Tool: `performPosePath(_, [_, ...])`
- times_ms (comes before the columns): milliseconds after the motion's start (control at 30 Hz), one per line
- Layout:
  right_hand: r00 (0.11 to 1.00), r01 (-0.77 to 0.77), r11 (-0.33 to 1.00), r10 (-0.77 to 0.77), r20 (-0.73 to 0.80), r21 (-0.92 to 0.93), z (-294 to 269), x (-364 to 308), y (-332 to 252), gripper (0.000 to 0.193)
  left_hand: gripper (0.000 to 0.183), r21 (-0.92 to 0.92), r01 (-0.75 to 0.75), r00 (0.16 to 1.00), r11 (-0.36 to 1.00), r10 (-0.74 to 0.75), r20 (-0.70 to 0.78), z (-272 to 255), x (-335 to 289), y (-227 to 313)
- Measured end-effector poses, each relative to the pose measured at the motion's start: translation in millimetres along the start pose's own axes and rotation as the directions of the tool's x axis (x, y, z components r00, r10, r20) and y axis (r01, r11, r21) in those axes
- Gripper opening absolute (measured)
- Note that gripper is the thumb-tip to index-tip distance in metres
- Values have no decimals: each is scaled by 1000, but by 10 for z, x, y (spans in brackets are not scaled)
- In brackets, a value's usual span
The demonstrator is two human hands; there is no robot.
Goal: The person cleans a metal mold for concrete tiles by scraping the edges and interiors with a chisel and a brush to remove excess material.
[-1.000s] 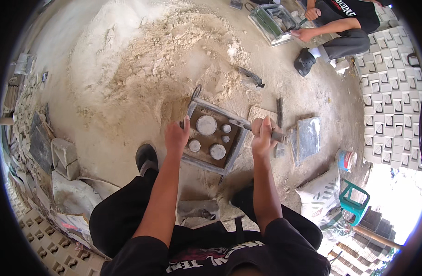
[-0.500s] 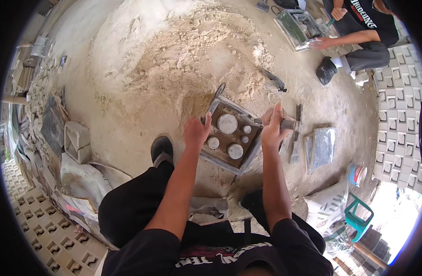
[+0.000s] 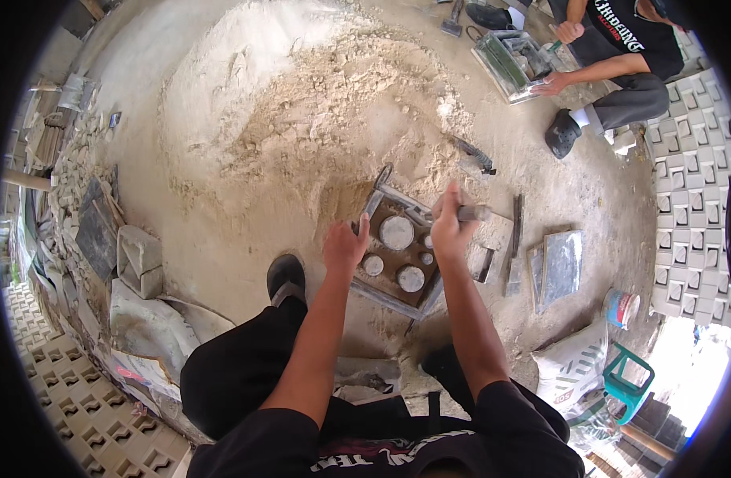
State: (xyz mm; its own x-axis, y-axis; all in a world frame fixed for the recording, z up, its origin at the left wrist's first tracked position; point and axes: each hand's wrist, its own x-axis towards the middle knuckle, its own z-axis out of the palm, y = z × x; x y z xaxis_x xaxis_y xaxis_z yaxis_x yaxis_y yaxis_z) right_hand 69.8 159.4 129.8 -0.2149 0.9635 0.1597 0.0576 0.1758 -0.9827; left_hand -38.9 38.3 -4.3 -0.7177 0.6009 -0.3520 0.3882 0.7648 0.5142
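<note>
A rectangular metal mould frame (image 3: 393, 299) lies on the ground before me, filled with brown, damp-looking material. Large and small round pale discs (image 3: 396, 233) stand in it. My left hand (image 3: 344, 244) is closed on the frame's left side, thumb along the rim; its fingertips are partly hidden. Over the frame's right side, my right hand (image 3: 451, 227) grips a tool by its round handle (image 3: 474, 213), which sticks out to the right. The tool's working end is hidden behind the hand.
A heap of pale powder (image 3: 326, 103) spreads beyond the frame. To the right lie a dark metal bar (image 3: 516, 227), flat plates (image 3: 558, 267), a sack (image 3: 573, 362) and a green stool (image 3: 627, 382). At the upper right, a co-worker's hand (image 3: 553, 83) rests on another mould (image 3: 497, 68).
My right hand has moved slightly left with the tool, now covering part of the small discs. My left hand stays on the frame. The whole view has shifted a little.
</note>
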Motion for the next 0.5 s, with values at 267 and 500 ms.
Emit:
performPosePath(267, [990,113,989,-104,97,-96,72,-46,217,43,63,-43,39,999,998,-38,35,14,20,-8])
performPosePath(500, [952,280,954,-262,159,-109,249,-29,277,39,62,-74,2,1000,997,-4,-19,33,37,-29])
